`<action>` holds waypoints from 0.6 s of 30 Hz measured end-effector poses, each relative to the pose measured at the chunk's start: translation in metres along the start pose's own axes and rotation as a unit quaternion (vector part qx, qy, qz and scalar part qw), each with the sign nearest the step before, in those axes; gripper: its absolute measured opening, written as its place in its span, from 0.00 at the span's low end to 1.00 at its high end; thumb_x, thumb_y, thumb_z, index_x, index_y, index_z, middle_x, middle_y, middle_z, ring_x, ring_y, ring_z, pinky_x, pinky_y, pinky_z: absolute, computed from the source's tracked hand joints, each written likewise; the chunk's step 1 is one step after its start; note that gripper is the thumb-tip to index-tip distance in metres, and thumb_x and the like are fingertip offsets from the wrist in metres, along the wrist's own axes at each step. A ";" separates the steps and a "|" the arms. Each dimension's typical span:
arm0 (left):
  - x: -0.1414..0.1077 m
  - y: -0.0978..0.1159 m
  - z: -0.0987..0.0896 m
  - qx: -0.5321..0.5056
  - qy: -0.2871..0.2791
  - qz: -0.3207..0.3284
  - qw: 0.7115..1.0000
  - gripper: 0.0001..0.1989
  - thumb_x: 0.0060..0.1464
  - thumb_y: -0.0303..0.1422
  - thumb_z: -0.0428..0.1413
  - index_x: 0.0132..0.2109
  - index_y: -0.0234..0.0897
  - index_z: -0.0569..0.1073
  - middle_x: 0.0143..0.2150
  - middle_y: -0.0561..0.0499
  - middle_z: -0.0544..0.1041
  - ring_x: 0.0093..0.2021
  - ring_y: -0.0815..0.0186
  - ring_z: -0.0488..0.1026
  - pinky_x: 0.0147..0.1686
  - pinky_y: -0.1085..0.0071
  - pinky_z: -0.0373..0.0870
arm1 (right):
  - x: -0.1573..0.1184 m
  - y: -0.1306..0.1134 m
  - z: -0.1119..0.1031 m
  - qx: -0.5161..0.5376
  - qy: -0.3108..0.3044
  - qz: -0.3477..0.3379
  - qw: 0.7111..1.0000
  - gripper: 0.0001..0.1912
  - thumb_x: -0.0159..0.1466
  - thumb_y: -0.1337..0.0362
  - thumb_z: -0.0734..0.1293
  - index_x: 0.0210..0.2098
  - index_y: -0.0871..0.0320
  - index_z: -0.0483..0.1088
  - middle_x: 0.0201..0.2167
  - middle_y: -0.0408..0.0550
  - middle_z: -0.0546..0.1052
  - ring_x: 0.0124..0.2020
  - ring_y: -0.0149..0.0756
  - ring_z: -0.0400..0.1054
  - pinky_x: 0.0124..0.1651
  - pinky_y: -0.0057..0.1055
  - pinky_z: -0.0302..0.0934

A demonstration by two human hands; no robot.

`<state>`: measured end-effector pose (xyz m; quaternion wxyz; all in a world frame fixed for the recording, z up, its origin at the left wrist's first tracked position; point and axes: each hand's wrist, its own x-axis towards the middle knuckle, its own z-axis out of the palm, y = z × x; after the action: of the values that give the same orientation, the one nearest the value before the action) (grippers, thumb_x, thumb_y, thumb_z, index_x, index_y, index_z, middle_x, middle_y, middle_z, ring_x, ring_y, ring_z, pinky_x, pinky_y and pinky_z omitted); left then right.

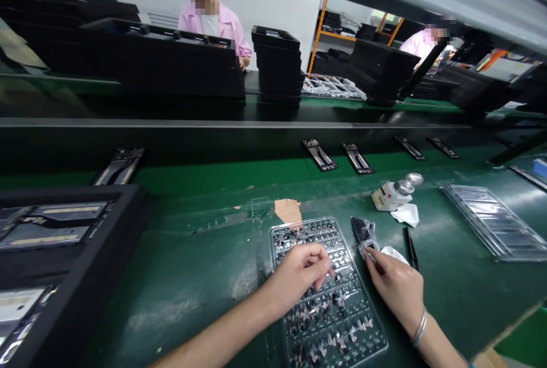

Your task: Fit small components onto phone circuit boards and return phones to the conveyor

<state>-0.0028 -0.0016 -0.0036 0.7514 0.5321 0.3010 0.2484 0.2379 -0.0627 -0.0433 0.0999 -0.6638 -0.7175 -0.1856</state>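
Note:
My left hand hovers over a clear plastic tray filled with rows of small dark and copper-coloured parts. Its fingers are curled closed, and whatever may be between them is hidden. To the right of the tray, my right hand has its thumb and index finger pinched at crumpled clear plastic film. The film lies on a small flat black piece on the green bench. Black tweezers and a white wipe lie beside my right hand.
A pump bottle stands behind with another wipe. Stacked clear trays lie right. A black foam tray holding phone-like assemblies is at left. More assemblies lie on the green belt. Two people work beyond, among black tray stacks.

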 end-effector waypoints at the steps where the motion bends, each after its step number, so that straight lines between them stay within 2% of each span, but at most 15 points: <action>1: 0.000 0.001 0.000 -0.002 0.001 -0.004 1.000 0.10 0.53 0.35 0.50 0.27 0.35 0.67 0.17 0.58 0.62 0.20 0.74 0.57 0.22 0.76 0.50 | -0.001 -0.001 -0.001 0.006 -0.002 0.001 1.000 0.13 0.63 0.62 0.60 0.35 0.59 0.76 0.26 0.46 0.80 0.27 0.33 0.74 0.28 0.25 0.57; 4: 0.001 0.001 0.000 -0.011 0.003 -0.017 1.000 0.10 0.53 0.35 0.50 0.27 0.34 0.68 0.17 0.58 0.63 0.19 0.74 0.56 0.21 0.76 0.50 | -0.003 -0.002 -0.001 0.024 -0.015 0.009 1.000 0.14 0.64 0.63 0.60 0.36 0.59 0.76 0.28 0.47 0.81 0.29 0.35 0.74 0.30 0.26 0.58; 13: 0.002 0.003 0.004 -0.024 -0.001 -0.033 0.999 0.11 0.52 0.36 0.51 0.26 0.34 0.68 0.16 0.58 0.62 0.17 0.75 0.55 0.19 0.77 0.49 | 0.000 0.004 0.010 0.046 -0.037 0.023 0.998 0.13 0.63 0.61 0.60 0.34 0.57 0.76 0.25 0.47 0.80 0.25 0.36 0.73 0.27 0.27 0.57; 16: 0.001 0.003 0.005 -0.023 0.007 -0.032 0.999 0.11 0.51 0.36 0.52 0.26 0.34 0.68 0.15 0.58 0.61 0.17 0.75 0.55 0.19 0.77 0.48 | 0.001 -0.002 0.001 0.059 -0.020 0.041 0.997 0.13 0.63 0.60 0.60 0.34 0.58 0.75 0.23 0.47 0.78 0.23 0.34 0.71 0.26 0.27 0.57; 18: 0.001 0.002 0.006 -0.026 0.010 -0.030 0.999 0.11 0.50 0.36 0.52 0.26 0.33 0.69 0.16 0.58 0.62 0.18 0.75 0.55 0.19 0.77 0.49 | 0.001 -0.012 -0.011 0.118 -0.007 0.079 0.990 0.13 0.63 0.59 0.61 0.33 0.58 0.75 0.18 0.44 0.74 0.19 0.32 0.67 0.25 0.26 0.57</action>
<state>0.0020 -0.0046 0.0000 0.7688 0.5011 0.3175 0.2389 0.2251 -0.0666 -0.0341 0.1864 -0.7031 -0.6808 -0.0867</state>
